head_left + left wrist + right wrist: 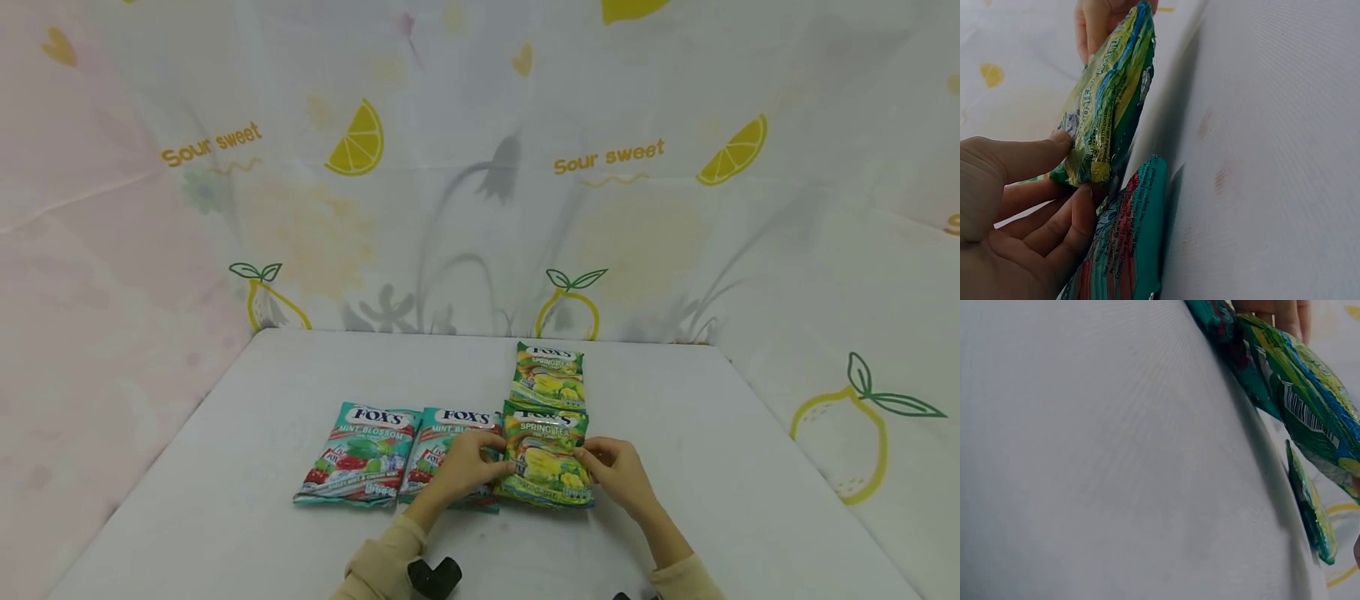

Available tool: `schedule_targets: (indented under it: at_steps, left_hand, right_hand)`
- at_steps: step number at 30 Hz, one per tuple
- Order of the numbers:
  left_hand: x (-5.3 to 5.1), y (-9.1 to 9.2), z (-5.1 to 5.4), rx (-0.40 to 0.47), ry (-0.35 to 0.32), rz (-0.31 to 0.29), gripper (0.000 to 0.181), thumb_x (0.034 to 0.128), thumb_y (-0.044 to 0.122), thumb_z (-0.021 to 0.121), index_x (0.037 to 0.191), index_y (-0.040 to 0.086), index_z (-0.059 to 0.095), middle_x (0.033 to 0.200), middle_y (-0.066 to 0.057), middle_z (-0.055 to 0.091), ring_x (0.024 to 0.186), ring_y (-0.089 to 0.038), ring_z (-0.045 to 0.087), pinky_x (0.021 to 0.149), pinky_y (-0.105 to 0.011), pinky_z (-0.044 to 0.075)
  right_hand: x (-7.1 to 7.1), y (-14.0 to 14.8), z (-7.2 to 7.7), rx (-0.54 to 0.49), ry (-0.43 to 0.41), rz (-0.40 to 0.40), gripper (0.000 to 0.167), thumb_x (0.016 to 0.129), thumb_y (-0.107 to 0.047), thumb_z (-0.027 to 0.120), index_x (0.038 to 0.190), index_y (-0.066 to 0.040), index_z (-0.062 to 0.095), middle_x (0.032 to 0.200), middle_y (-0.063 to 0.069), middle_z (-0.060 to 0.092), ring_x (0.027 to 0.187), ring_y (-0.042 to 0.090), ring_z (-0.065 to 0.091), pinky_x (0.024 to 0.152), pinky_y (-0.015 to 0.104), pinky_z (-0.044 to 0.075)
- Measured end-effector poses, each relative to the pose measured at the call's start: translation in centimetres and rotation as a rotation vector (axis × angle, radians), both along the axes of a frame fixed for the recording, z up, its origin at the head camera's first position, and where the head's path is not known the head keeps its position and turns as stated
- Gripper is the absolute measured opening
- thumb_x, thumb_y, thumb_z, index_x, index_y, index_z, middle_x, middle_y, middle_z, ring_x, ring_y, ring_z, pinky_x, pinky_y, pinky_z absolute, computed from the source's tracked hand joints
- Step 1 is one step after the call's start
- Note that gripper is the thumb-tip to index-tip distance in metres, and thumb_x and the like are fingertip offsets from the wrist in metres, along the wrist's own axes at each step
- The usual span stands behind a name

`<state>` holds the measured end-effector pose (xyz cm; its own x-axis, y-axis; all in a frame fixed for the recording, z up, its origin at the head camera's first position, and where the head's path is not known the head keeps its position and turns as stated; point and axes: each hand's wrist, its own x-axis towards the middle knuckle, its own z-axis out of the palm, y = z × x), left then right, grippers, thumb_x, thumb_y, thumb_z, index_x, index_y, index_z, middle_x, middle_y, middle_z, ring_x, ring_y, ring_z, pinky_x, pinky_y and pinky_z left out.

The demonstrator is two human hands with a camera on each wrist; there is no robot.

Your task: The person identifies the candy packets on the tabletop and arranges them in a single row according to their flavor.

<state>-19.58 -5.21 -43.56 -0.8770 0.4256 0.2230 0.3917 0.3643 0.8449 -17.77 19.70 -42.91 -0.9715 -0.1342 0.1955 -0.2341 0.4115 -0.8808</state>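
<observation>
- The near green bag is held between both hands, its long axis seeming to run away from the person; neither hand is nearer.
- The left hand pinches its left edge in a narrow grip, above the middle teal bag.
- The right hand appears to pinch the right edge, its fingers partly hidden.
- The far green bag lies just beyond, on the worktop.
</observation>
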Motion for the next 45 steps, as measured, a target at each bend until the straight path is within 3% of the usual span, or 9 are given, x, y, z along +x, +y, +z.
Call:
schedule_targets:
  at_steps: [5,11,17,23,32,39,45]
  left_hand:
    - [-0.1,0.3,0.3,-0.052,0.018,0.0,0.035,0.0816,0.014,0.072,0.106,-0.01,0.064,0.103,-0.022,0.065,0.068,-0.018,0.063,0.058,-0.025,0.05]
    - [-0.2,0.8,0.6,-0.18,0.041,0.025,0.034,0.0784,0.015,0.075,0.103,-0.007,0.067,0.1,-0.017,0.067,0.087,-0.027,0.063,0.075,-0.037,0.052]
    - [-0.2,1.1,1.0,-0.254,0.024,0.017,0.034,0.0754,0.015,0.077,0.1,-0.006,0.068,0.098,-0.015,0.067,0.089,-0.027,0.062,0.075,-0.038,0.051]
    - [-0.3,1.1,1.2,-0.255,0.012,0.013,0.033,0.0742,0.015,0.078,0.097,-0.006,0.068,0.087,-0.011,0.067,0.076,-0.019,0.061,0.066,-0.031,0.05]
    - [-0.2,1.4,1.0,-0.247,0.01,0.029,0.033,0.0716,0.014,0.081,0.094,-0.006,0.067,0.08,-0.01,0.067,0.072,-0.019,0.063,0.063,-0.03,0.052]
    - [-0.1,1.7,1.2,-0.278,0.024,0.053,0.033,0.0695,0.014,0.083,0.091,-0.007,0.067,0.076,-0.009,0.066,0.068,-0.017,0.061,0.06,-0.028,0.05]
    - [-0.1,1.9,1.1,-0.297,0.045,0.071,0.032,0.07,0.014,0.082,0.091,-0.006,0.068,0.074,-0.007,0.064,0.066,-0.015,0.058,0.058,-0.025,0.048]
  right_hand:
    - [-0.1,0.1,-0.3,0.001,0.014,0.005,0.015,0.09,-0.006,0.061,0.09,0.007,0.068,0.062,0.003,0.055,0.051,0.005,0.045,0.046,0.023,0.039]
    - [-0.5,0.4,-0.7,0.019,-0.037,0.002,0.016,0.09,-0.006,0.061,0.093,0.009,0.067,0.068,0.007,0.059,0.053,0.006,0.047,0.049,0.022,0.041]
    - [-0.7,0.5,-1.0,0.039,-0.081,-0.012,0.018,0.09,-0.007,0.061,0.093,0.01,0.066,0.076,0.01,0.062,0.057,0.006,0.049,0.05,0.022,0.042]
    - [-0.8,0.5,-1.1,0.055,-0.077,-0.016,0.018,0.09,-0.008,0.061,0.092,0.01,0.066,0.076,0.009,0.062,0.057,0.006,0.048,0.05,0.022,0.042]
    - [-0.6,0.5,-1.1,0.058,-0.097,-0.035,0.018,0.09,-0.008,0.061,0.092,0.01,0.067,0.078,0.009,0.063,0.057,0.007,0.05,0.05,0.021,0.041]
    - [-0.6,0.6,-1.4,0.145,-0.128,-0.075,0.018,0.089,-0.01,0.063,0.089,0.007,0.067,0.081,0.01,0.066,0.069,0.013,0.055,0.056,0.023,0.045]
    - [-0.6,0.5,-1.4,0.18,-0.121,-0.105,0.015,0.087,-0.008,0.064,0.085,0.006,0.067,0.078,0.007,0.065,0.069,0.012,0.054,0.058,0.024,0.045]
